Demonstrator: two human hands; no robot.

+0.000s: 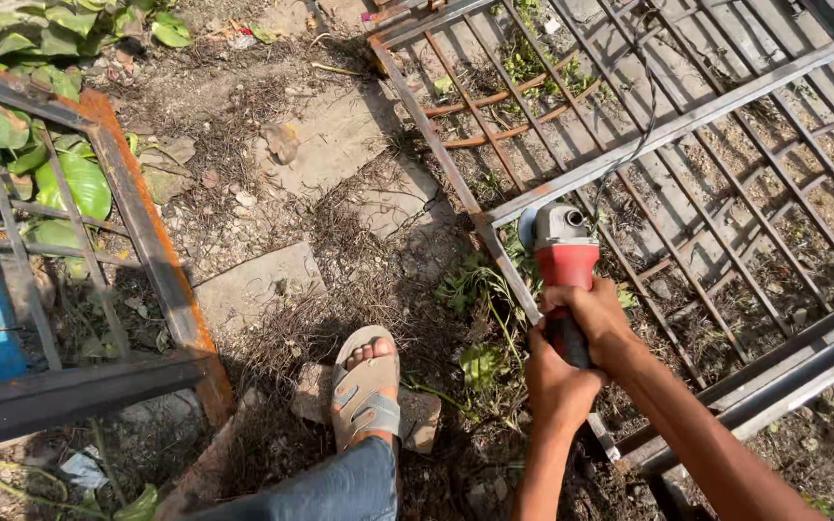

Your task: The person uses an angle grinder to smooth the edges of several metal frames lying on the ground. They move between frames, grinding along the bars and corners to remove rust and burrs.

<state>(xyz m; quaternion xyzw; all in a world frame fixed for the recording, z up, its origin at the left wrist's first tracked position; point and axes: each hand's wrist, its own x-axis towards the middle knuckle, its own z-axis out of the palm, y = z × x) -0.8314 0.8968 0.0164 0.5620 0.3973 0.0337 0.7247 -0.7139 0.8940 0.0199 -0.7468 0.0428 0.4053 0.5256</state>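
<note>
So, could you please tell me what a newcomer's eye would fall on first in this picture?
Probably the red angle grinder at centre right, gripped by both hands, the right hand above the left hand, its head set against the grey metal grille lying on the ground. Next, the sandalled foot resting on a stone at bottom centre, and the rusty orange frame on the left.

Bright hard sunlight, crisp bar shadows beneath the metal grille (687,164), glare on pale stone left of it, sharp focus, slight edge stretching.
</note>
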